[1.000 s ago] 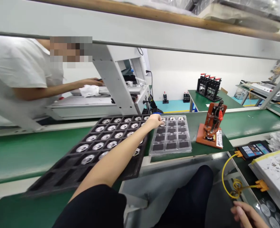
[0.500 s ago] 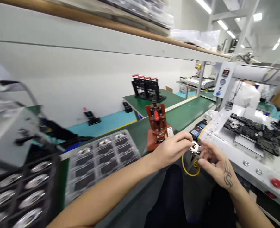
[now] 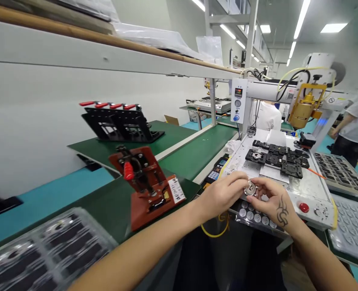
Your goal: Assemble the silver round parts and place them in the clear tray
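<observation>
Between my two hands, in front of the machine, is a small round silver metal part (image 3: 250, 188) with a pale face that has a dark cut-out. My left hand (image 3: 223, 193) pinches its left edge with thumb and fingertips. From the right, my right hand (image 3: 271, 198) grips the other edge, its fingers curled around it. Some of the part's rim is hidden behind the fingertips. Beneath the hands, a tray of round pale discs (image 3: 257, 219) shows at the machine's front. Black fixtures (image 3: 278, 155) lie on the machine's white bed, one carrying a similar round metal piece (image 3: 257, 155).
A red-brown clamp fixture (image 3: 150, 188) stands on the green bench left of my hands. A clear compartment tray (image 3: 60, 246) lies at lower left. The machine's brass-coloured head (image 3: 303, 111) hangs over the bed. A red button (image 3: 303, 207) sits on its front. Co-workers are behind.
The view has swung right, bringing the machine and its head more fully into sight. Both hands keep hold of the round metal part, now in front of the machine's front edge.
</observation>
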`<state>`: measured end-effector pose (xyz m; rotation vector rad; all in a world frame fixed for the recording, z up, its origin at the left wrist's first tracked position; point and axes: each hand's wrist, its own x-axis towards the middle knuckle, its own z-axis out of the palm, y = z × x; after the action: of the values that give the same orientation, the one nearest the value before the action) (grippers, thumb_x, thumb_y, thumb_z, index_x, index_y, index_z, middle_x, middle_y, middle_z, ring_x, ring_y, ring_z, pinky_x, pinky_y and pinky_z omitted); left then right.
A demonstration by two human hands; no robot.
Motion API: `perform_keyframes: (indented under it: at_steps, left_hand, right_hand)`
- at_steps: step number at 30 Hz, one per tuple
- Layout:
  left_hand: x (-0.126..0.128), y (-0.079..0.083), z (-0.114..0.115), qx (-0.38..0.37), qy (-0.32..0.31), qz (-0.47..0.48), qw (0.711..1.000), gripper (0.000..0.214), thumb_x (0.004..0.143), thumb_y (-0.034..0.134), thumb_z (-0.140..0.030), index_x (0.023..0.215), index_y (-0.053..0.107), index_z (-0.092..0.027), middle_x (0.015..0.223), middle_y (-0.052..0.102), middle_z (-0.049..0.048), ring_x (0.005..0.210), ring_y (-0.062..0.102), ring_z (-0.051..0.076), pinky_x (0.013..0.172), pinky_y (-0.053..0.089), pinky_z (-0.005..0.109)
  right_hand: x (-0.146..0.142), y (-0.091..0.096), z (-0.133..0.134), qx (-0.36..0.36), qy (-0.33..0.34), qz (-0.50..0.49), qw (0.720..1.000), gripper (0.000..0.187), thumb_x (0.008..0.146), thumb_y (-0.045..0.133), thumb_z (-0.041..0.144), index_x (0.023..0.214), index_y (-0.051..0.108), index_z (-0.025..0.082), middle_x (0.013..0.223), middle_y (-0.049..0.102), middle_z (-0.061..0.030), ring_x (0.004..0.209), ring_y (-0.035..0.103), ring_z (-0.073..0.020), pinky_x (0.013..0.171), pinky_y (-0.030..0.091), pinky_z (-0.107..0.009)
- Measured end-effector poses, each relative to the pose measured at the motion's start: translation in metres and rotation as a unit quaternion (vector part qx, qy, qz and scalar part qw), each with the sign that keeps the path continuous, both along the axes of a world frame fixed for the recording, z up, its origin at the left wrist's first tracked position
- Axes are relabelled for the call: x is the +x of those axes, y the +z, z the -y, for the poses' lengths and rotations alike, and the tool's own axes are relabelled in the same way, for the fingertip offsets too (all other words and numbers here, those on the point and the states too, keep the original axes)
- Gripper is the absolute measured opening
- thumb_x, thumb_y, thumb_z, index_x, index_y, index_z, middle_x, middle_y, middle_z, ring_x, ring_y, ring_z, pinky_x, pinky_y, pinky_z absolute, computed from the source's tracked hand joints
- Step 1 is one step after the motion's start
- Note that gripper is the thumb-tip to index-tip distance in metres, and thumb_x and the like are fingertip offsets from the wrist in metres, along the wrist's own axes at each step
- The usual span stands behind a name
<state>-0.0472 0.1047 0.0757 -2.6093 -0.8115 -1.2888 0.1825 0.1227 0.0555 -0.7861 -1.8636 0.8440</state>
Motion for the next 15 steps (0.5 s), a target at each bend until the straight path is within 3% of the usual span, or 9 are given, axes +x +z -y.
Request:
perform_keyframes:
  at_steps: [4,8,11,15]
  left_hand:
    - [0.011,0.016,-0.066,-0.132,0.031,0.031,0.99,0.044,0.103,0.065,-0.03,0.145,0.055,-0.022,0.142,0.065,0.0153,0.135,0.063,0.03,0.116,0.055,0.047]
    - [0.019,0.037,-0.15,-0.302,0.079,-0.069,0.947,0.066,0.091,0.078,-0.034,0.151,0.057,-0.016,0.161,0.056,0.0185,0.15,0.052,0.035,0.127,0.041,0.048]
    - [0.022,0.042,-0.196,-0.352,0.052,-0.125,0.926,0.065,0.077,0.089,-0.038,0.137,0.072,-0.018,0.151,0.068,0.0143,0.141,0.062,0.036,0.119,0.048,0.042]
    - [0.022,0.038,-0.221,-0.384,0.022,-0.161,0.909,0.045,0.073,0.089,-0.042,0.114,0.083,-0.023,0.133,0.08,0.0079,0.126,0.072,0.033,0.107,0.053,0.037]
  right_hand:
    - [0.035,0.013,-0.022,-0.003,-0.098,0.032,0.995,0.044,0.086,0.082,0.049,0.116,0.074,0.019,0.076,0.066,-0.0006,0.067,0.061,-0.0186,0.067,0.055,-0.033]
    - [0.058,0.033,-0.028,0.025,-0.161,0.067,0.984,0.043,0.085,0.081,0.052,0.111,0.075,0.018,0.074,0.063,0.0,0.066,0.057,-0.0183,0.065,0.052,-0.034]
    - [0.072,0.04,-0.019,0.042,-0.185,0.082,0.978,0.045,0.089,0.078,0.055,0.115,0.074,0.019,0.075,0.063,-0.0006,0.068,0.059,-0.0193,0.066,0.051,-0.034]
    - [0.095,0.039,-0.009,0.046,-0.208,0.09,0.973,0.045,0.09,0.078,0.055,0.119,0.073,0.02,0.075,0.064,-0.0005,0.068,0.059,-0.0191,0.066,0.052,-0.033]
